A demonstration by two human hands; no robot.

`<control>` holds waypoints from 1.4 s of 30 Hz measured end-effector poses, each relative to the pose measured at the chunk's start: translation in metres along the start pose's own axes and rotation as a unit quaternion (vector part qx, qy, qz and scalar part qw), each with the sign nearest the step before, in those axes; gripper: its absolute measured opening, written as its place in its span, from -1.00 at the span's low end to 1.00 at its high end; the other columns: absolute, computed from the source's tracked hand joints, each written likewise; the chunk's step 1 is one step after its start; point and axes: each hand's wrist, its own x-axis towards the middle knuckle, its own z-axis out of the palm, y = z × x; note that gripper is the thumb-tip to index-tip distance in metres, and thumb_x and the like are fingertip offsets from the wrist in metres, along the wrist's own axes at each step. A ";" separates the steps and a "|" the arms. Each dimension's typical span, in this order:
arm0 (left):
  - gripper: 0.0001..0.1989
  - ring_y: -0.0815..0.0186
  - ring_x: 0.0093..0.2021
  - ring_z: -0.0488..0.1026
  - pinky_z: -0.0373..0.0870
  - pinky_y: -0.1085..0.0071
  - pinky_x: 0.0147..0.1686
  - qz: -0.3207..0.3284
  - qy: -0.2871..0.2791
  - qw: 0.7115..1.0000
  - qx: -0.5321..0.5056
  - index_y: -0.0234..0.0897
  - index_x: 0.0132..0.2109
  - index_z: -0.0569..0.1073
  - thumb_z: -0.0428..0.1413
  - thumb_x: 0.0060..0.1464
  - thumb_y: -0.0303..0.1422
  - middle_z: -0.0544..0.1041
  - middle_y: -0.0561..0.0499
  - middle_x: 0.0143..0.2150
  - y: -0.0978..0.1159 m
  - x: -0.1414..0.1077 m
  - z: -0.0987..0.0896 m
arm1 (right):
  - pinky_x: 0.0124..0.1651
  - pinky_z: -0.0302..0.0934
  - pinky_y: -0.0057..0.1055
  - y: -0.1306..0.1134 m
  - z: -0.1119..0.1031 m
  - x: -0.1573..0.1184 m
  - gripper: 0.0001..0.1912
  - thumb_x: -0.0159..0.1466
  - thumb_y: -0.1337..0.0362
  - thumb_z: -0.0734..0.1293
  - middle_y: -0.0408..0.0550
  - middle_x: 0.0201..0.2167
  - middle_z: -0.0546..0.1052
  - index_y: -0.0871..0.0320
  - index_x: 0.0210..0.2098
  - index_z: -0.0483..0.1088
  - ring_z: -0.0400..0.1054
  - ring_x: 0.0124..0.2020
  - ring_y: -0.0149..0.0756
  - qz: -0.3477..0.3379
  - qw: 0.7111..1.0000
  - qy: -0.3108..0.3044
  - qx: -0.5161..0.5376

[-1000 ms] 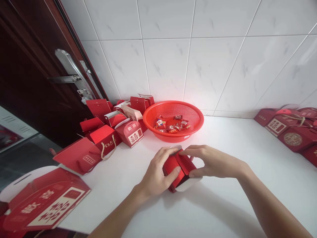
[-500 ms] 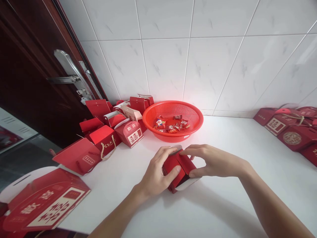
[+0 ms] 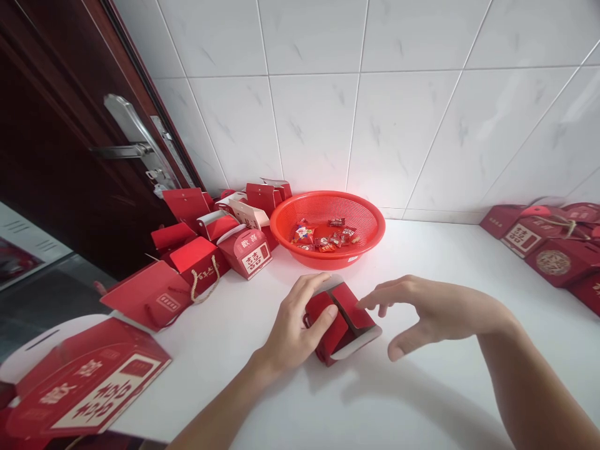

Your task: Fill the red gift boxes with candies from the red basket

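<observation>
A small red gift box (image 3: 352,305) sits on the white table in front of me, its top flaps folded partly inward with a dark gap between them. The rounded end flaps show a pale inner face. My left hand (image 3: 300,319) grips the box from its left side, thumb on the top flap and fingers along the far edge. To the right of the box, my right hand (image 3: 422,312) is open, thumb and fingers spread, holding nothing. Its fingertips are close to the right flap; whether they touch it I cannot tell.
Behind the box stands a red plastic basket (image 3: 328,199) with several wrapped candies (image 3: 304,234). Several red gift boxes (image 3: 246,251) crowd the left side, one large box (image 3: 89,381) nearest me. More boxes (image 3: 553,259) are stacked at the right, against the tiled wall (image 3: 403,125).
My right hand has let go of the box flap and moved right, its fingers opening. The right flap now stands a little apart from the left one. My left hand stays on the box.
</observation>
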 end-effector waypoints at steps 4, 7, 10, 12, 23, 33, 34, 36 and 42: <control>-0.51 0.07 0.31 0.37 0.42 0.10 0.21 -0.033 0.007 0.999 -0.009 -0.10 0.33 0.23 0.09 0.33 -0.23 0.41 -0.14 0.31 -0.004 -0.002 0.003 | -0.08 0.32 -0.26 -0.001 0.002 0.003 -0.47 0.20 -0.09 0.46 -0.02 -0.11 0.61 0.04 0.06 0.54 0.45 -0.11 -0.12 -0.013 1.000 -0.018 0.004; -0.46 0.05 0.32 0.36 0.40 0.08 0.23 -0.039 0.008 0.999 -0.011 -0.12 0.35 0.20 0.13 0.30 -0.23 0.40 -0.16 0.33 -0.006 -0.002 0.005 | -0.10 0.29 -0.30 -0.005 0.004 0.007 -0.61 0.26 -0.02 0.43 -0.06 -0.18 0.60 0.03 -0.01 0.56 0.44 -0.15 -0.17 -0.023 1.000 -0.020 -0.006; -0.45 0.03 0.33 0.35 0.40 0.06 0.23 -0.036 0.003 0.999 -0.005 -0.12 0.34 0.21 0.14 0.29 -0.24 0.40 -0.17 0.33 -0.007 -0.002 0.005 | -0.12 0.27 -0.30 -0.007 0.006 0.010 -0.63 0.28 -0.01 0.42 -0.07 -0.18 0.59 0.02 -0.01 0.55 0.43 -0.14 -0.17 -0.014 1.000 -0.018 -0.011; -0.45 0.04 0.33 0.35 0.41 0.07 0.23 -0.033 -0.003 0.999 0.001 -0.13 0.34 0.21 0.14 0.28 -0.24 0.40 -0.18 0.33 -0.008 -0.002 0.006 | -0.12 0.27 -0.30 -0.008 0.007 0.011 -0.65 0.28 0.02 0.42 -0.07 -0.18 0.58 0.02 -0.02 0.55 0.43 -0.14 -0.18 -0.008 1.000 -0.016 -0.015; -0.41 0.02 0.33 0.35 0.39 0.02 0.24 -0.027 -0.026 0.999 0.011 -0.12 0.36 0.19 0.15 0.24 -0.32 0.39 -0.19 0.34 -0.008 -0.001 0.004 | -0.21 0.25 -0.36 -0.012 0.011 0.016 -0.76 0.29 0.10 0.42 -0.08 -0.22 0.57 0.06 -0.11 0.55 0.43 -0.23 -0.22 -0.008 0.999 -0.005 -0.035; -0.45 0.03 0.33 0.35 0.40 0.04 0.23 -0.022 -0.018 1.000 0.012 -0.11 0.34 0.21 0.13 0.27 -0.27 0.39 -0.18 0.33 -0.007 -0.002 0.005 | -0.24 0.24 -0.37 -0.010 0.011 0.015 -0.74 0.31 0.12 0.41 -0.10 -0.19 0.59 0.03 -0.04 0.53 0.44 -0.26 -0.26 -0.030 0.999 0.011 -0.040; -0.46 0.03 0.33 0.35 0.40 0.05 0.23 -0.025 -0.015 1.000 0.010 -0.11 0.34 0.21 0.13 0.28 -0.26 0.39 -0.18 0.33 -0.007 -0.002 0.005 | -0.23 0.24 -0.37 -0.010 0.011 0.015 -0.74 0.32 0.14 0.41 -0.10 -0.18 0.59 0.03 -0.02 0.53 0.44 -0.25 -0.25 -0.031 0.999 0.014 -0.040; -0.46 0.02 0.33 0.34 0.40 0.05 0.23 -0.034 -0.007 0.999 0.001 -0.12 0.35 0.20 0.12 0.30 -0.24 0.39 -0.18 0.33 -0.006 -0.002 0.005 | -0.20 0.25 -0.35 -0.011 0.011 0.014 -0.72 0.32 0.17 0.40 -0.10 -0.16 0.58 0.01 0.02 0.52 0.44 -0.22 -0.25 -0.029 0.999 0.020 -0.041; -0.46 0.06 0.33 0.34 0.38 0.09 0.24 -0.058 0.012 0.998 -0.026 -0.11 0.35 0.18 0.10 0.31 -0.21 0.41 -0.16 0.31 -0.006 -0.002 0.003 | -0.16 0.29 -0.32 -0.011 0.011 0.014 -0.72 0.32 0.12 0.41 -0.07 -0.13 0.57 0.00 0.01 0.52 0.45 -0.19 -0.22 -0.024 0.998 0.037 -0.033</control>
